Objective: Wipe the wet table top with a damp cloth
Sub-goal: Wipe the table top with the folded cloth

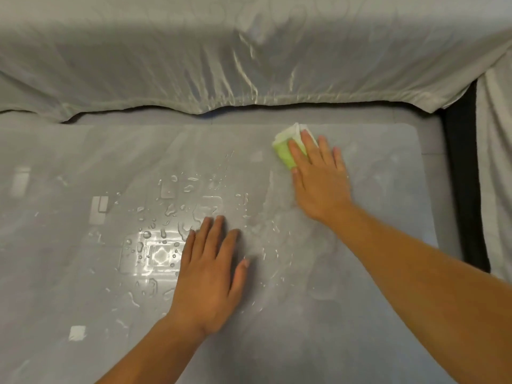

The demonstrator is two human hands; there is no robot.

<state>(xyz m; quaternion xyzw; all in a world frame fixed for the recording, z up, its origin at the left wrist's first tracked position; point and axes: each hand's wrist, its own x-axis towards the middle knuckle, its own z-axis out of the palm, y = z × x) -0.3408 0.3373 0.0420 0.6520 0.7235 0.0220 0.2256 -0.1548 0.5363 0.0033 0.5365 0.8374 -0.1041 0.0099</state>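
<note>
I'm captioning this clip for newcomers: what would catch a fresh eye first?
The green cloth, pressed flat under the right hand near the far right corner of the table. Then the water drops glinting mid-table, beside the left hand, which rests flat.

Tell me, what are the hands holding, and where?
The right hand presses the green cloth flat from on top; the left hand holds nothing.

Likely a home living room: a sofa [249, 51] draped in grey sheeting stands behind a glossy table [360, 328].
</note>
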